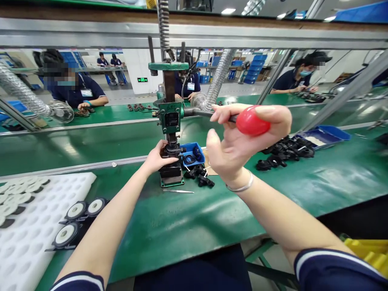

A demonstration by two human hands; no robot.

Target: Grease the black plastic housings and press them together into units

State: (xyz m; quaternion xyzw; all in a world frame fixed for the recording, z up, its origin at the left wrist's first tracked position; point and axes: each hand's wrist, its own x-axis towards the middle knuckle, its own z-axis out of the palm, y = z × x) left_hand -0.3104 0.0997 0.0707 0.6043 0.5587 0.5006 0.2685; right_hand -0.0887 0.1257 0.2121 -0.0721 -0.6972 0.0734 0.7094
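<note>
A green hand press (pixel 170 115) stands upright at the middle of the bench, its lever reaching out to the right. My right hand (pixel 242 141) is wrapped round the lever's red ball knob (pixel 253 120), the thumb and a finger lying against it. Low on the press, my left hand (pixel 159 158) holds a black part (pixel 172 150) under the ram, with the fingers partly hidden behind it. Metal tweezers (pixel 178 191) lie in front of the press base.
A blue bin (pixel 193 153) with black rings and loose black parts (pixel 201 176) sit right of the press. More black parts (pixel 285 152) and a blue tray (pixel 330 135) lie farther right. A white tray (pixel 60 202) and round parts (pixel 75 210) are at left. People sit opposite.
</note>
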